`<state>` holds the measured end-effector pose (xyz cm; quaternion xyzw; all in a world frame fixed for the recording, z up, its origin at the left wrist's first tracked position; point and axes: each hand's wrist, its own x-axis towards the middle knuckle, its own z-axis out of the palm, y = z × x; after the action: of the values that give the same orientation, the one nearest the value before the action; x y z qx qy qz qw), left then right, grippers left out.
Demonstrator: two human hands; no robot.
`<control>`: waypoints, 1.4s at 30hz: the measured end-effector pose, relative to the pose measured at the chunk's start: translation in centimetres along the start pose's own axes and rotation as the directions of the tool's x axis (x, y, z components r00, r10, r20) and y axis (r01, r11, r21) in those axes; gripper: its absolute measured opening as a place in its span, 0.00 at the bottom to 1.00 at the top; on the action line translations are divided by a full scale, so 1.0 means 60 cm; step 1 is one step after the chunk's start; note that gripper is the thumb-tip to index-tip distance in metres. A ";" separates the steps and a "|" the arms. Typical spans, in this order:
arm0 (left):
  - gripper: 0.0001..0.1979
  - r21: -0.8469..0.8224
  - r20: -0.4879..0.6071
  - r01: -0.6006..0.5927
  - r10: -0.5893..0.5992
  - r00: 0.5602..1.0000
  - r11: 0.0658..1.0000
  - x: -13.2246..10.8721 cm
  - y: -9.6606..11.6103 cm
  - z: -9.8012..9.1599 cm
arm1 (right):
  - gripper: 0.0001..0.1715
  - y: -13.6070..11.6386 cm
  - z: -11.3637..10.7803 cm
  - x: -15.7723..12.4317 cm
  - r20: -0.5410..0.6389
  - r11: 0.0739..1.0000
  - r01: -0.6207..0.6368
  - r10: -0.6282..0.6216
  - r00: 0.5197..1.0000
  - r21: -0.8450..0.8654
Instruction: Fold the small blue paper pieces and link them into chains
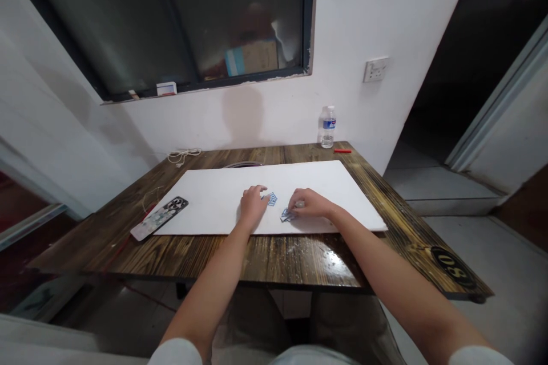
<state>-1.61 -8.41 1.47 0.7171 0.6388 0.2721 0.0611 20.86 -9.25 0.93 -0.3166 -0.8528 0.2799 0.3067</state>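
A large white sheet (214,205) lies on a dark wooden table (265,256). My left hand (252,205) rests palm down on the sheet, fingers curled, touching a small fan of blue paper clips (271,199). My right hand (309,204) is pinched on another small cluster of blue paper clips (286,216) lying on the sheet just to its left. The two hands are a short gap apart near the sheet's front edge.
A phone in a patterned case (160,218) lies at the sheet's left corner. A water bottle (327,126) and a red pen (342,151) stand at the back right by the wall. A white cable (183,155) lies at the back left. An open doorway is to the right.
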 end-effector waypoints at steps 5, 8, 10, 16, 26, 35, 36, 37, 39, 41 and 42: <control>0.21 0.184 0.160 -0.123 0.094 0.983 0.975 -0.011 0.006 -0.003 | 0.17 0.000 0.001 0.002 -0.081 0.997 -0.024 0.019 0.997 -0.067; 0.16 0.230 0.209 -0.196 0.149 0.967 0.953 -0.011 0.005 -0.007 | 0.16 0.005 0.010 0.005 -0.126 0.992 -0.057 0.042 0.991 -0.117; 0.13 0.241 0.224 -0.216 0.163 0.961 0.946 -0.008 0.005 -0.010 | 0.16 0.009 0.017 0.006 -0.137 0.984 -0.087 0.066 0.988 -0.156; 0.15 0.261 0.256 -0.233 0.166 0.952 0.937 0.000 0.005 -0.015 | 0.17 0.016 0.028 0.008 -0.210 0.963 -0.153 0.106 0.972 -0.222; 0.15 0.223 0.226 -0.284 0.234 0.946 0.933 -0.004 0.003 -0.022 | 0.17 0.028 0.028 0.007 -0.363 0.953 -0.233 0.151 0.920 -0.193; 0.24 0.186 -0.016 -0.053 0.057 0.998 0.981 0.003 -0.007 -0.018 | 0.17 0.027 0.028 0.008 -0.360 0.956 -0.221 0.141 0.922 -0.193; 0.24 0.171 -0.050 -0.063 0.073 0.996 0.983 0.005 -0.008 -0.016 | 0.17 0.027 0.028 0.009 -0.360 0.956 -0.220 0.140 0.922 -0.192; 0.24 0.155 -0.071 -0.082 0.094 0.993 0.985 0.008 -0.010 -0.014 | 0.18 0.027 0.028 0.009 -0.359 0.957 -0.220 0.140 0.923 -0.191; 0.24 0.121 -0.058 -0.132 0.139 0.989 0.984 0.012 -0.013 -0.008 | 0.18 0.028 0.029 0.010 -0.356 0.957 -0.217 0.137 0.924 -0.195; 0.21 0.098 0.015 -0.189 0.188 0.982 0.977 0.016 -0.015 0.002 | 0.17 0.029 0.030 0.011 -0.351 0.956 -0.215 0.134 0.927 -0.201; 0.19 0.099 0.056 -0.207 0.203 0.978 0.973 0.017 -0.016 0.007 | 0.17 0.030 0.031 0.011 -0.350 0.955 -0.214 0.133 0.927 -0.205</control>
<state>-2.19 -7.14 1.01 0.7875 0.5730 0.2267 0.0099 19.82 -8.13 -1.24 -0.4687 -0.7846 0.1439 0.3794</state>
